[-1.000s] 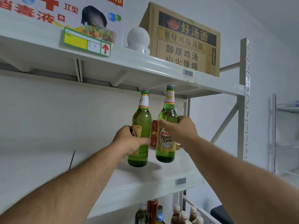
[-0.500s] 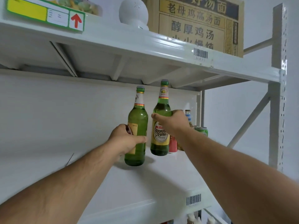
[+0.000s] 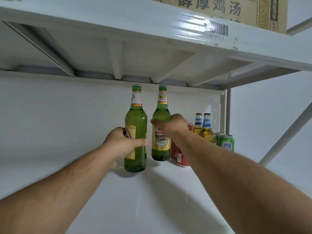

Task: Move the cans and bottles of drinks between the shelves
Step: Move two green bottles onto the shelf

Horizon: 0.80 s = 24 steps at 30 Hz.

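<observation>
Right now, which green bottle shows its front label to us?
The green bottle in the right hand, reading Nanjing Beer; the left hand's bottle shows only its label's edge.

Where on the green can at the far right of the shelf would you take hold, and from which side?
Grip the green can round its straight side wall, coming from the front right. It stands upright at the group's outer edge; bottles crowd its left.

Cardboard box on the top shelf

A tan cardboard box (image 3: 236, 9) printed with dark Chinese characters sits at the upper white metal shelf's (image 3: 118, 16) front edge, above a barcode sticker (image 3: 219, 30) near its right end.
</observation>
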Each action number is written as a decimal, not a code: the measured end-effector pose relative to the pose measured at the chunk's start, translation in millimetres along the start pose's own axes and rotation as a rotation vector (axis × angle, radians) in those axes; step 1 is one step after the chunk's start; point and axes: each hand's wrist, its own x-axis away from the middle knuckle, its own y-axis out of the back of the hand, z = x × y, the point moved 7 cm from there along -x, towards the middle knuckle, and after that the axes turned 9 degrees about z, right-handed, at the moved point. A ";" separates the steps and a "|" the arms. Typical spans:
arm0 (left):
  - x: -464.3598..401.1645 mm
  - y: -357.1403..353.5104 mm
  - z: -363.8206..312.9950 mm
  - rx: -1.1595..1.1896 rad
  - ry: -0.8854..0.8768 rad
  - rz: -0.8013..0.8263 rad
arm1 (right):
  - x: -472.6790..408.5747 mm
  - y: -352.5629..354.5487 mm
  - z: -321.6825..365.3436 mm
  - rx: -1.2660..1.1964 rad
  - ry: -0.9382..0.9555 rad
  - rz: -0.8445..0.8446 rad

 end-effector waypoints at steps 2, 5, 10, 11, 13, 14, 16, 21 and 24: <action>-2.7 1.8 1.9 -0.005 -0.008 -0.015 | -10.3 -6.3 -5.2 -0.019 -0.006 0.027; -5.3 4.4 6.0 -0.008 -0.011 -0.029 | -23.7 -17.2 -12.1 -0.040 -0.026 0.063; -7.1 11.7 14.6 0.007 -0.023 -0.056 | -40.0 -31.5 -20.3 -0.076 -0.047 0.091; -7.2 13.2 15.9 0.011 -0.026 -0.060 | -42.7 -34.2 -21.9 -0.083 -0.047 0.098; -7.5 15.7 17.9 0.023 -0.032 -0.065 | -47.5 -39.5 -24.6 -0.089 -0.048 0.106; -7.8 16.8 18.4 0.027 -0.035 -0.068 | -49.3 -41.5 -25.8 -0.092 -0.053 0.105; -8.2 18.8 18.7 0.034 -0.041 -0.072 | -52.7 -44.7 -28.2 -0.094 -0.068 0.101; -8.9 20.5 20.4 0.045 -0.044 -0.070 | -58.2 -50.1 -34.7 -0.107 -0.101 0.107; -8.9 19.4 22.2 0.050 -0.044 -0.067 | -60.1 -50.5 -37.4 -0.120 -0.117 0.108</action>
